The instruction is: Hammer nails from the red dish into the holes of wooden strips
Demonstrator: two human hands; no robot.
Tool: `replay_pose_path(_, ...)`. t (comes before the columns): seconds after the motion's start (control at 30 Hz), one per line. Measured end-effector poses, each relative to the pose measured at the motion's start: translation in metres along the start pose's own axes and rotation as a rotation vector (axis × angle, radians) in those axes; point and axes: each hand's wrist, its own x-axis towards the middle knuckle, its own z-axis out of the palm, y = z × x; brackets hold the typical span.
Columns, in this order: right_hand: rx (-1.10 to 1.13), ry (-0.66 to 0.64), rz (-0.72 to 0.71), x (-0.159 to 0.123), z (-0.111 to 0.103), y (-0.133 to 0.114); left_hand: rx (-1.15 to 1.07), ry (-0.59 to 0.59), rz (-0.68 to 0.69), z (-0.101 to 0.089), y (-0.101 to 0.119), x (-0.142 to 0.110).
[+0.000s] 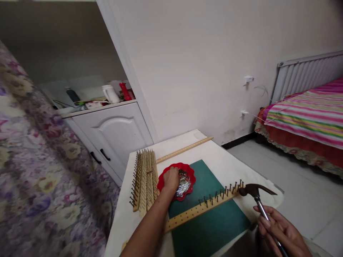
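Note:
My left hand (172, 177) dips into a red scalloped bowl (193, 175) with loose silvery nails (183, 186) in it. Its fingers are curled, and the tips are hidden, so what they pinch cannot be made out. Wrapped around the handle of a claw hammer (253, 191), my right hand (280, 228) is at the lower right. Beside the hammer head lies the end of a wooden strip (194, 212) with holes along it. Nails stand upright in the right part of this strip, while its left part shows bare holes. A green mat (211, 232) lies beneath the strip.
Several nail-studded wooden strips (146, 180) lie side by side left of the bowl. Another wooden strip (184, 149) lies along the back of the pale table (198, 136). A floral curtain (61, 171) and a white cabinet (118, 139) stand at left; a bed (308, 114) is at right.

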Motion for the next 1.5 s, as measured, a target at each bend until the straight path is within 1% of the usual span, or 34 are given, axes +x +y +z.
replay_pose_path(0.17,0.013,-0.017,-0.002,0.002,-0.002,0.004,-0.024,0.020,-0.004,0.001,-0.002,0.002)
replay_pose_path(0.37,-0.006,-0.009,-0.032,0.004,-0.002,0.004,-0.074,0.049,0.007,-0.006,-0.005,-0.001)
replay_pose_path(0.5,-0.003,0.005,-0.041,0.005,0.000,0.004,-0.137,0.078,0.024,-0.016,-0.003,-0.007)
replay_pose_path(0.67,0.029,-0.003,-0.055,0.003,0.001,0.002,-0.240,0.158,0.033,-0.037,-0.002,-0.022)
replay_pose_path(0.7,0.042,-0.005,-0.060,0.002,0.002,0.001,-0.296,0.177,0.025,-0.041,-0.001,-0.028)
replay_pose_path(0.73,0.056,-0.008,-0.067,0.001,0.003,0.001,-0.400,0.184,0.013,-0.044,0.000,-0.035)
replay_pose_path(0.77,0.064,-0.009,-0.072,0.000,0.005,0.001,-0.555,0.174,-0.005,-0.047,0.003,-0.045)
replay_pose_path(0.8,0.064,-0.013,-0.078,-0.001,0.007,0.001,-0.755,0.144,-0.026,-0.048,0.008,-0.057)
replay_pose_path(0.83,0.058,-0.019,-0.084,-0.003,0.010,0.001,-0.984,0.081,-0.048,-0.048,0.014,-0.071)
replay_pose_path(0.87,0.048,-0.028,-0.092,-0.004,0.014,0.002,-1.192,0.001,-0.071,-0.047,0.022,-0.086)
replay_pose_path(0.93,0.027,-0.059,-0.107,-0.006,0.024,0.003,-1.496,-0.164,-0.089,-0.041,0.041,-0.119)
replay_pose_path(0.97,0.024,-0.079,-0.108,-0.007,0.029,0.003,-1.600,-0.232,-0.109,-0.037,0.052,-0.135)
replay_pose_path(1.03,0.023,-0.125,-0.090,-0.008,0.038,0.005,-1.738,-0.351,-0.143,-0.030,0.074,-0.163)
replay_pose_path(1.1,0.016,-0.169,-0.055,-0.009,0.045,0.007,-1.815,-0.449,-0.162,-0.024,0.092,-0.182)
replay_pose_path(1.2,0.022,-0.181,-0.034,-0.011,0.051,0.009,-1.829,-0.512,-0.142,-0.018,0.107,-0.197)
replay_pose_path(1.33,0.023,-0.219,-0.033,-0.015,0.051,0.010,-1.725,-0.538,-0.055,-0.011,0.110,-0.204)
replay_pose_path(1.4,0.030,-0.242,-0.039,-0.016,0.052,0.009,-1.597,-0.475,0.039,-0.010,0.110,-0.207)
replay_pose_path(1.5,0.012,-0.272,-0.032,-0.018,0.053,0.010,-1.328,-0.298,0.207,-0.014,0.110,-0.211)
